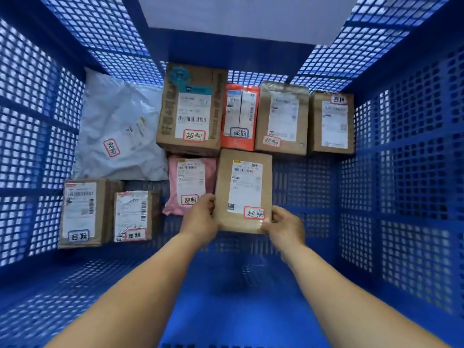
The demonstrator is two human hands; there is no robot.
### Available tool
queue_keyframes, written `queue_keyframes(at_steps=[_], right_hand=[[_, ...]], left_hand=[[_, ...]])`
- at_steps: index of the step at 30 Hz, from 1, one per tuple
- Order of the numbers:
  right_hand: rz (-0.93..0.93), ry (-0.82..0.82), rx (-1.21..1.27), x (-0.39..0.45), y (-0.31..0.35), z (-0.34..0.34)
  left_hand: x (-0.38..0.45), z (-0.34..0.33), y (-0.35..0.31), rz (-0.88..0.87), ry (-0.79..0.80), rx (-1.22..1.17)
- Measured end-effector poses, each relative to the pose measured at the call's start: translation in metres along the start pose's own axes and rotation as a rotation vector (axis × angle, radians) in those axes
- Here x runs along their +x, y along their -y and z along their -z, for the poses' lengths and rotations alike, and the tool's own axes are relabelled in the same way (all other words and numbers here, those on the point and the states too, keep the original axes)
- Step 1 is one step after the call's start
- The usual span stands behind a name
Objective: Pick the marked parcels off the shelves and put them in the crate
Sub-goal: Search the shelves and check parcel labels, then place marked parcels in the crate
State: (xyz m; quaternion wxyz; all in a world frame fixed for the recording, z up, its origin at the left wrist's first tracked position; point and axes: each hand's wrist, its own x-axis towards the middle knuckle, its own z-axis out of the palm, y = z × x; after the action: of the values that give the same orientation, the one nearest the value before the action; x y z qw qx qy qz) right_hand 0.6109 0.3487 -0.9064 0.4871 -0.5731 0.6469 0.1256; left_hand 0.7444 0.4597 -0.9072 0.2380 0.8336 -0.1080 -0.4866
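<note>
A blue mesh crate [401,172] seen from above. On its floor lie eight labelled parcels, each with a handwritten sticker: a white bag [118,131], four along the far wall, a pink bag [190,182] and two boxes near left. A ninth, a brown box [242,189], is held flat, label up, beside the pink bag.

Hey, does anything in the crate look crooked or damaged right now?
Mostly tidy. Only the white poly mailer at back left lies askew and crumpled, its sticker tilted. Both hands grip a brown box, not yet set down.
</note>
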Motion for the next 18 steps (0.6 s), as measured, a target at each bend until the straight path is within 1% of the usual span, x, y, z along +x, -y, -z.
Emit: queue_keyframes(at_steps=[2,5,7,10,13,18], right_hand=[[0.01,-0.033,0.045,0.008,-0.004,-0.008],[0.021,-0.088,0.056,0.017,-0.005,-0.015],[0.025,-0.097,0.052,0.022,-0.006,-0.016],[0.034,-0.077,0.018,0.029,-0.007,-0.015],[0.046,-0.031,-0.091,0.033,-0.004,-0.012],[0.05,0.049,-0.269,0.02,0.013,-0.001]], left_hand=[[0.01,-0.005,0.007,-0.008,-0.022,0.008],[0.019,-0.012,0.013,-0.007,-0.052,0.01],[0.023,-0.016,0.016,-0.006,-0.072,0.035],[0.027,-0.021,0.02,0.003,-0.07,0.053],[0.029,-0.023,0.019,0.013,-0.05,0.068],[0.014,-0.014,0.002,-0.005,-0.002,0.225]])
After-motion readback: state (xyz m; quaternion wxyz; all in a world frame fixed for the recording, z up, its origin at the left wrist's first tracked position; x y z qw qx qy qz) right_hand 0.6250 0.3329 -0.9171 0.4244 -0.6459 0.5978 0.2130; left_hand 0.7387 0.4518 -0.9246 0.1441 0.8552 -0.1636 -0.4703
